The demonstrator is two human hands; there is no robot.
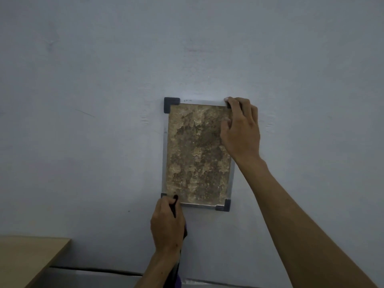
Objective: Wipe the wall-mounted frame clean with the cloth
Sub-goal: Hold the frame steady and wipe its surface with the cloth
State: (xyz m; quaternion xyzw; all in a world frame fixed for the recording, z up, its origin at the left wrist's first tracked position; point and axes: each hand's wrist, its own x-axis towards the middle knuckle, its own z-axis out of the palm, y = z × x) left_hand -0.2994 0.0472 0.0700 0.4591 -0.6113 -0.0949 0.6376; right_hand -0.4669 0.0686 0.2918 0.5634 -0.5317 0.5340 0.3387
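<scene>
Pale bluish wall [104, 80] is filling nearly the whole view, dimly lit and lightly scuffed. Between the two hands, the wall-mounted frame [165, 152] is hanging upright in portrait, its thin silver border carrying dark corner caps and enclosing a mottled brown, blotchy panel [197, 154].

The right hand [241, 129] is resting over the frame's upper right corner, fingers [232, 102] curled around the top edge and hiding that corner cap, the palm lying across the right border. It is gripping the frame there, with the forearm reaching up from the lower right.

The left hand [167, 223] is sitting at the frame's lower left corner, closed around a dark cloth [175, 206]. A bit of the cloth is peeking out above the knuckles, touching the frame's bottom edge, and more of it, with a purple tint, is hanging down along the wrist toward the bottom of the view. How much of the cloth is pressing on the frame I cannot tell, since the hand is covering it.

Well to the left of the left hand, and lower, a light wooden table [31, 258] is showing one corner. Beneath both arms, a dark seam is running across the foot of the wall.
</scene>
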